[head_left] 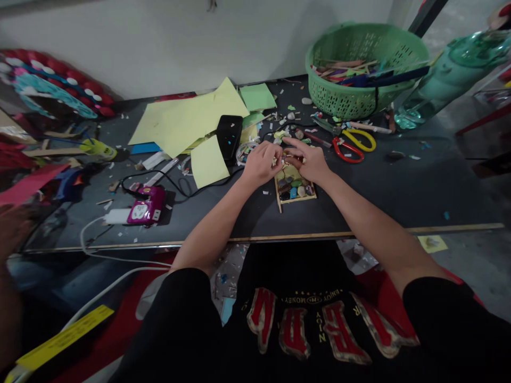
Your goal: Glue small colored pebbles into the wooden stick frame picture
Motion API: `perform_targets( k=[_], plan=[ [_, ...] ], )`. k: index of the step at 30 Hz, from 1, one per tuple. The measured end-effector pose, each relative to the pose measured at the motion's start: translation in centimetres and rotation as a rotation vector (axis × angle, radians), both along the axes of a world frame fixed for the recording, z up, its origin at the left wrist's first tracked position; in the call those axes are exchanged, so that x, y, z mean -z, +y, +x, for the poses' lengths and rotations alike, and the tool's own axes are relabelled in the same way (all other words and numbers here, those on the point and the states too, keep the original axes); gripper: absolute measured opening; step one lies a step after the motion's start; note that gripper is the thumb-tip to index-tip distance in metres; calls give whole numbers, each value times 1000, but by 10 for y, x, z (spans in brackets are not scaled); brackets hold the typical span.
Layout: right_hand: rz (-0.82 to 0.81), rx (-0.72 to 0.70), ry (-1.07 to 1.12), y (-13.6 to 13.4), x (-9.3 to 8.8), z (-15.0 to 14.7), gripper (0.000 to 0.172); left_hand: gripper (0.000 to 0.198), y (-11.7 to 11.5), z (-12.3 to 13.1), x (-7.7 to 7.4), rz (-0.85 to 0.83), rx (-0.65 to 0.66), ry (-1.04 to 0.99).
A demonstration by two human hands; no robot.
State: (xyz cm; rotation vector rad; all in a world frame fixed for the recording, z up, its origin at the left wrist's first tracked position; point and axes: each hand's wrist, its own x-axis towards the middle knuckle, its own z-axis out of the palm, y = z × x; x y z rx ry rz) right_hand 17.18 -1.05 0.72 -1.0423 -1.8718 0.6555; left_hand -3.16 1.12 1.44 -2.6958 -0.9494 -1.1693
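Note:
A small wooden-edged frame lies on the dark table in front of me, with several coloured pebbles gathered along its near side. Over its far end, my left hand is closed, its fingertips pinched together. My right hand meets it from the other side, index finger stretched across and the other fingers bent inward. Both sets of fingertips come together at the far edge of the frame. Whatever small piece is between them is hidden.
Red-handled and yellow-handled tools lie right of the hands, below a green basket. A bottle stands far right. Yellow paper sheets, a black phone and a purple power adapter lie left. Another person's hand is at the left edge.

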Motion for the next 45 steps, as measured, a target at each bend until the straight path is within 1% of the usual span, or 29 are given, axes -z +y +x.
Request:
perform_targets(
  k=[3,6,8,11,13,16,19,22,25,28,31,35,40,45],
  plan=[
    [-3,11,8,-1,-1,-3,52,10,1,0,0,-4,-14,-1],
    [10,15,23,-1,-3,-5,36,9,0,1,0,4,-23,-13],
    [0,13,36,0,-4,-5,31,9,-1,1,0,10,-12,-16],
    [-43,22,123,2,-5,-5,37,8,-4,2,-2,3,-1,-23],
    [-64,40,191,2,-5,-4,43,8,-5,3,-3,-10,-14,-36],
    [-88,44,237,2,-5,-5,49,7,-7,4,-4,-24,-43,-47],
    [-149,12,262,2,-5,-6,54,8,-9,4,-6,-46,-37,-56],
    [-215,-46,310,5,-5,-7,60,16,-8,4,-8,-55,-33,-60],
    [-274,-99,335,9,-6,-5,65,24,-6,3,-6,-38,-53,-36],
    [-306,-134,328,10,-7,-4,66,26,-3,2,-3,-49,-42,-11],
    [-324,-159,330,9,-7,-3,64,30,-1,2,-2,-97,-32,9],
    [-327,-161,331,7,-8,-5,63,30,0,1,-7,-119,-20,39],
    [-297,-183,256,6,-9,-6,59,29,1,0,-14,-95,51,86],
    [-314,-220,195,5,-13,-4,61,28,1,-1,-14,-116,98,98]
  ],
)
